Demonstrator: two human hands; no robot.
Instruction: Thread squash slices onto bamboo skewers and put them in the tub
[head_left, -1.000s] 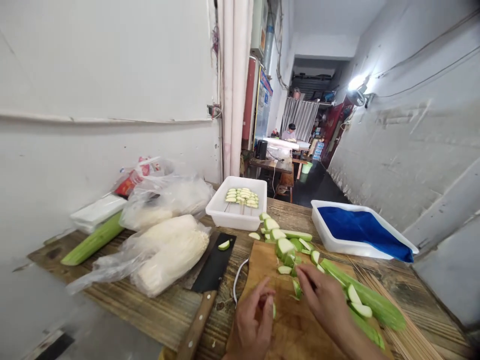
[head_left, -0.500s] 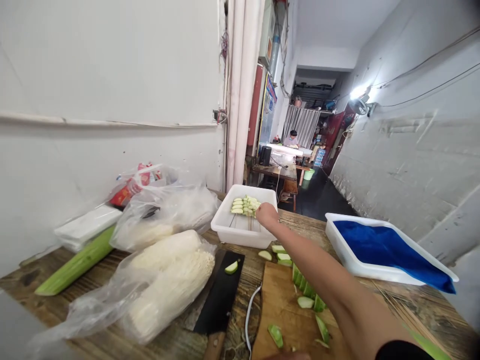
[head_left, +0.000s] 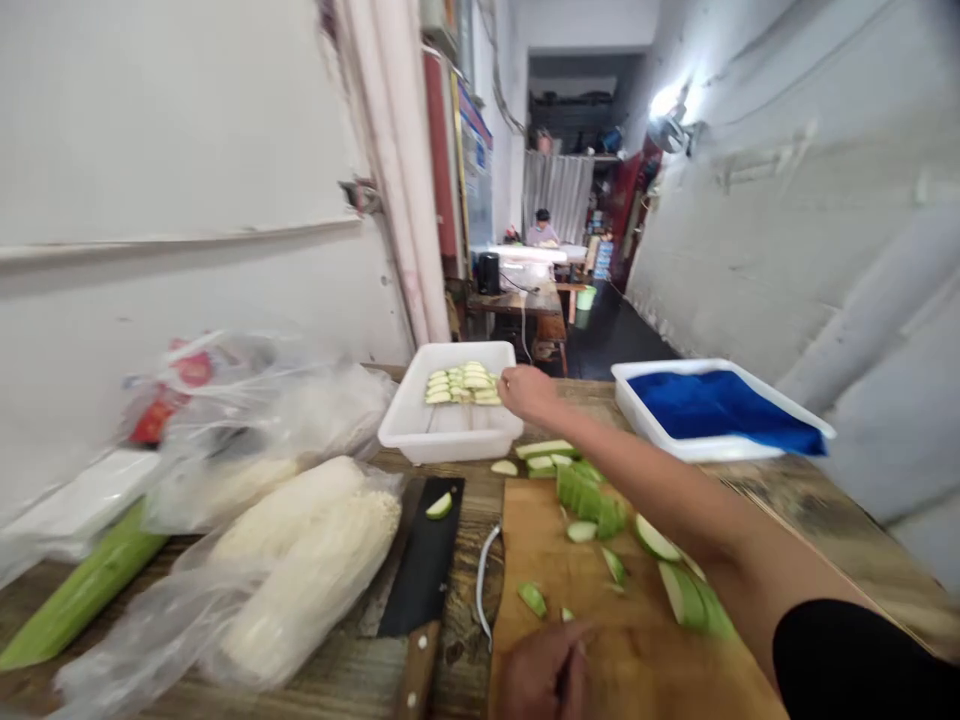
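Observation:
My right hand (head_left: 529,393) is closed at the right rim of a white plastic tub (head_left: 450,447), close to rows of pale green squash slices (head_left: 459,384) on thin sticks. What its fingers hold, if anything, is hidden. At the bottom, my left hand (head_left: 546,672) is blurred over the wooden cutting board (head_left: 637,675), its fingers hard to make out. Cut squash pieces (head_left: 589,500) lie on and behind the board, partly below my right forearm. A black-bladed cleaver (head_left: 424,560) lies left of the board with one slice (head_left: 439,506) on its blade.
Bagged pale noodle-like bundles (head_left: 315,570) and a long whole green squash (head_left: 75,610) lie at left. A white tray (head_left: 701,455) with blue cloth (head_left: 712,405) stands at right, near thin sticks. Farther back, a person (head_left: 541,230) sits at a table.
The view has shifted, showing more of the cutting board. My left hand has come further into view at the bottom. My right hand stays by the tub's right rim.

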